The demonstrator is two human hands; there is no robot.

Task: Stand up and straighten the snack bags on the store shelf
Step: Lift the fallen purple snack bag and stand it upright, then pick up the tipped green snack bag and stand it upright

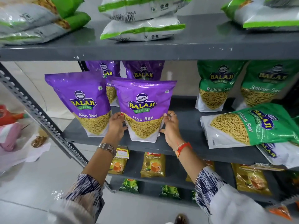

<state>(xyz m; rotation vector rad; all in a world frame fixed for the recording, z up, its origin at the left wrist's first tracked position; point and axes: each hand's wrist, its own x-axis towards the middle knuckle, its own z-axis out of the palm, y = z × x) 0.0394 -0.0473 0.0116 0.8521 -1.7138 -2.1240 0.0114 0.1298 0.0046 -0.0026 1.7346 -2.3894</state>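
A purple Aloo Sev bag [144,109] stands upright at the front of the grey middle shelf [186,141]. My left hand [116,125] holds its lower left edge and my right hand [169,126] holds its lower right edge. Another purple Aloo Sev bag [80,102] stands upright just to its left, and two more purple bags [144,71] stand behind. To the right, two green Ratlami Sev bags [215,84] stand at the back. A third green Ratlami Sev bag [249,125] lies flat on its side near the front, over another fallen bag [278,156].
The upper shelf [145,50] carries flat stacks of white and green bags [142,18]. Lower shelves hold yellow tea packets [152,164] and green packets [129,185]. A slotted metal upright [40,117] slants at the left, with pink and red items [9,135] on the floor beyond.
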